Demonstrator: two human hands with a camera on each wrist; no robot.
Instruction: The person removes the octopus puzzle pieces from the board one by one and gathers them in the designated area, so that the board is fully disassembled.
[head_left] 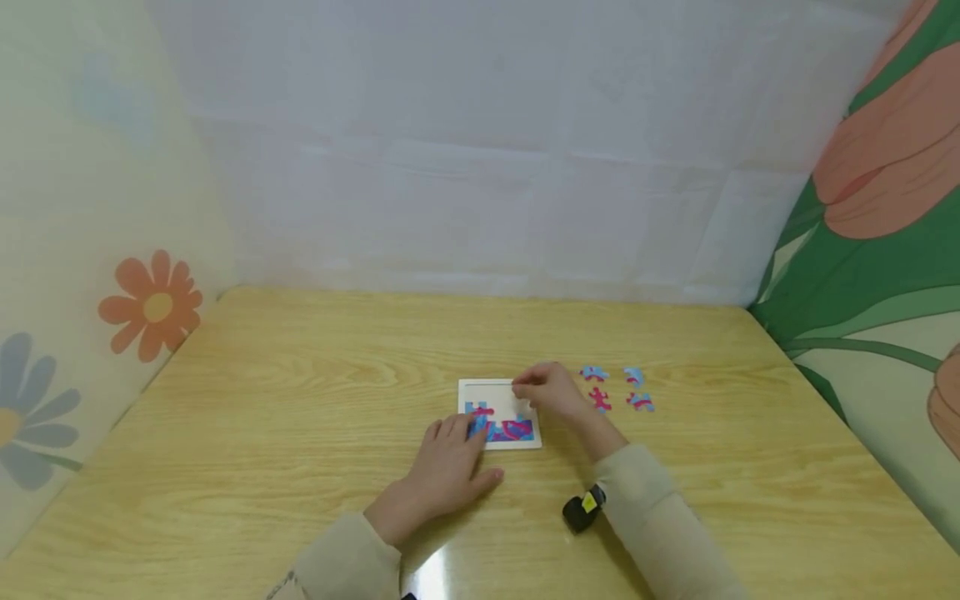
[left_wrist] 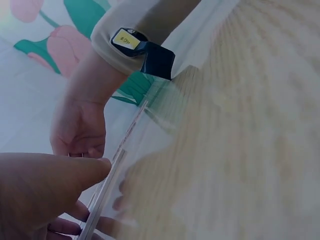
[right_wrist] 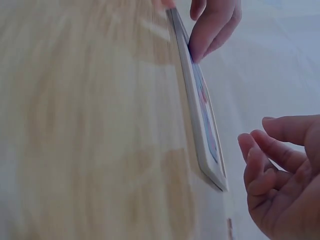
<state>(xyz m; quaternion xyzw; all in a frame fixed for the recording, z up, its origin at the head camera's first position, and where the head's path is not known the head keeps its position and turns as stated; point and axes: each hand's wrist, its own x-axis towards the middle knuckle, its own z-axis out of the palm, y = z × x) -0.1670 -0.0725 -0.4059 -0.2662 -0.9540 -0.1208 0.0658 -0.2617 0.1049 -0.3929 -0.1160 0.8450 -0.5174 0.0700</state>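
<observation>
A small jigsaw puzzle tray (head_left: 498,446) with a white rim lies on the table, with blue, pink and purple pieces (head_left: 513,431) along its near side and left part. The left hand (head_left: 450,467) rests at its near left corner, fingers over the fitted pieces and thumb out on the near side. In the right wrist view, a fingertip of the left hand (right_wrist: 215,30) presses down inside the rim. The right hand (head_left: 551,392) hovers above the tray's far right part. Its fingers bend loosely, with a gap to the thumb (right_wrist: 290,129) and no piece visible between them.
Several loose puzzle pieces (head_left: 600,398) lie right of the tray on the wooden table (head_left: 300,375). A white sheet (head_left: 450,167) hangs behind the table, with flower-patterned panels at both sides. A black wrist camera (head_left: 581,512) sits at the right sleeve.
</observation>
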